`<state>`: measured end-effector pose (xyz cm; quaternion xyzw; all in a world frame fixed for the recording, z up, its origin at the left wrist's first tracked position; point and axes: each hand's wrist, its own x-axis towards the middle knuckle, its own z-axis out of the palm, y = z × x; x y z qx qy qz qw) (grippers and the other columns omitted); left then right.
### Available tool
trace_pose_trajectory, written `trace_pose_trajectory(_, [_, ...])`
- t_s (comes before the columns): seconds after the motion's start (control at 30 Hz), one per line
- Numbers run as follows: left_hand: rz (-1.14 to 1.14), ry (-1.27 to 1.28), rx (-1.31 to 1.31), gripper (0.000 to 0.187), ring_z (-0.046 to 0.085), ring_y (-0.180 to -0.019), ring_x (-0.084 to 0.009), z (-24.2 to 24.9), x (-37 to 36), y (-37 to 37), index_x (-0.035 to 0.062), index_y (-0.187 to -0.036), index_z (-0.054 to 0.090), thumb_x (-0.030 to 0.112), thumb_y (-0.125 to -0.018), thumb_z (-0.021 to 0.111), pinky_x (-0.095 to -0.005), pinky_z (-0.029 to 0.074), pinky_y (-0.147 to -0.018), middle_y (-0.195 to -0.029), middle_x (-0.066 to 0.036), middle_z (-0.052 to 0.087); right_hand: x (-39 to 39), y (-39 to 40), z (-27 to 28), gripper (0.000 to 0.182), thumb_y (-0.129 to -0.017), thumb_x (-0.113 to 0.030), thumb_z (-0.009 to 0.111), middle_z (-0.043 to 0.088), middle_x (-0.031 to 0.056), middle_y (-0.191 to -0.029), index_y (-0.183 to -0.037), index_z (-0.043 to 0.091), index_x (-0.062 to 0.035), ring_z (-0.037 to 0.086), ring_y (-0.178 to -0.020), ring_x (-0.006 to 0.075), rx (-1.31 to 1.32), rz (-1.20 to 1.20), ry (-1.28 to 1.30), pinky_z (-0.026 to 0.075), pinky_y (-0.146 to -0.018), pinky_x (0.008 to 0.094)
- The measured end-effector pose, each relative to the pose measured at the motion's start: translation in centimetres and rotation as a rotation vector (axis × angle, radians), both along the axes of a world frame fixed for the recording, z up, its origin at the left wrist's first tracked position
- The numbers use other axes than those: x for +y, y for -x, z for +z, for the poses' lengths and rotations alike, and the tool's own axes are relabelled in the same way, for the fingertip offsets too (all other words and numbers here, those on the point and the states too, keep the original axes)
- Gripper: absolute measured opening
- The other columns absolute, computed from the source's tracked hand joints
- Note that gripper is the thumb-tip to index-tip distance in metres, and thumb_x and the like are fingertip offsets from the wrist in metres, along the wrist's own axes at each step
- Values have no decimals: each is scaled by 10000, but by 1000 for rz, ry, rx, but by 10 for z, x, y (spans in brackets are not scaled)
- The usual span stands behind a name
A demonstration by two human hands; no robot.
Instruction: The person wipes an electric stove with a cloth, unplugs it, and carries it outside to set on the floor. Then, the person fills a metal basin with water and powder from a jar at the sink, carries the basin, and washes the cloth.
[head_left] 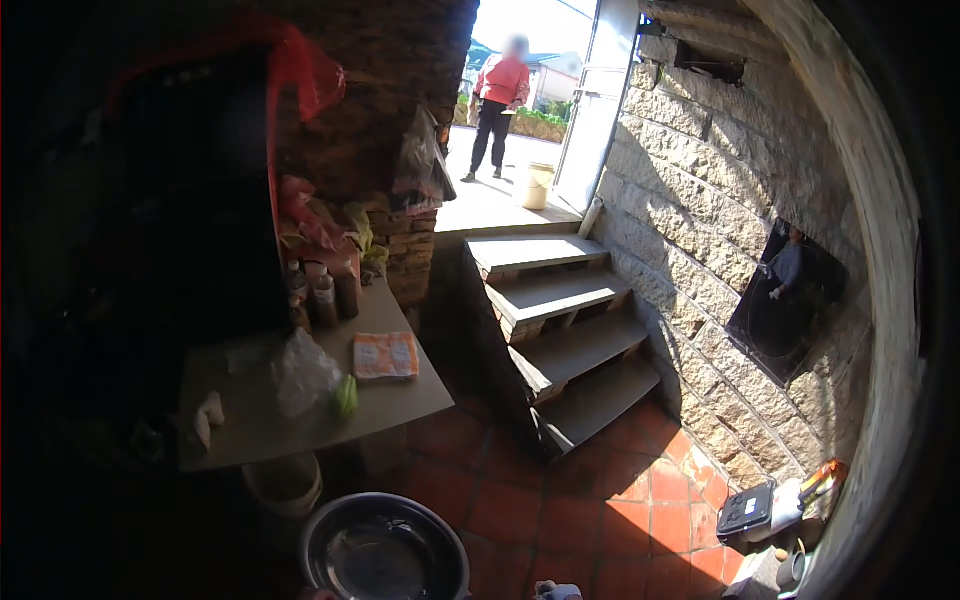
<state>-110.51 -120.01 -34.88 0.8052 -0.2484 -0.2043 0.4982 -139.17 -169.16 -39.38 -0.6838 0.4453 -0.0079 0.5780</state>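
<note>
A wide metal basin (pixel 384 548) with a shiny rim is at the bottom of the view, with a little light reflecting inside it. At its lower left rim a small reddish sliver (pixel 319 594) shows, which looks like the edge of my left hand; its fingers are hidden below the frame. My right hand is out of view. A small white and bluish thing (pixel 557 591) is cut off by the bottom edge, right of the basin. Left of the basin, a pale bucket (pixel 284 484) stands under the table.
On the table (pixel 400 412) lie an orange-and-white cloth (pixel 386 356), a clear plastic bag (pixel 305 375), a green vegetable (pixel 345 397) and several bottles (pixel 324 297). Stone steps (pixel 580 350) rise to a doorway, where a person (pixel 500 85) stands near a bucket (pixel 535 186). A black case (pixel 746 511) sits by the wall.
</note>
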Motion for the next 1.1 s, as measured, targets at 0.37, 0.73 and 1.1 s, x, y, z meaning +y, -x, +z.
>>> trace_pose_trajectory(0.37, [418, -120, 742, 176, 587, -600, -274, -3, -30, -11, 6, -764, 580, 150, -666, 602, -378, 460, -502, -678, -125, 596, 5, -20, 81, 138, -761, -255, 619, 589, 39, -581, -706, 647, -132, 495, -439, 120, 278, -3, -159, 366, -387, 291])
trace_pose_trajectory(0.73, [459, -140, 798, 191, 588, -608, -273, 0, -47, -12, -3, -781, 582, 135, -653, 611, -379, 464, -513, -700, -132, 597, 10, -37, 123, 168, -774, -185, 579, 522, 3, -520, -619, 594, -124, 448, -413, 119, 27, -276, -410, 324, -367, 287])
trace_pose_trajectory(1.1, [483, -140, 822, 209, 588, -615, -273, 4, -62, -21, -12, -797, 583, 120, -640, 620, -381, 467, -524, -722, -139, 598, 2, -29, 97, 127, -777, -179, 604, 561, 32, -563, -680, 631, -100, 485, -433, 134, 24, -383, -550, 359, -380, 281])
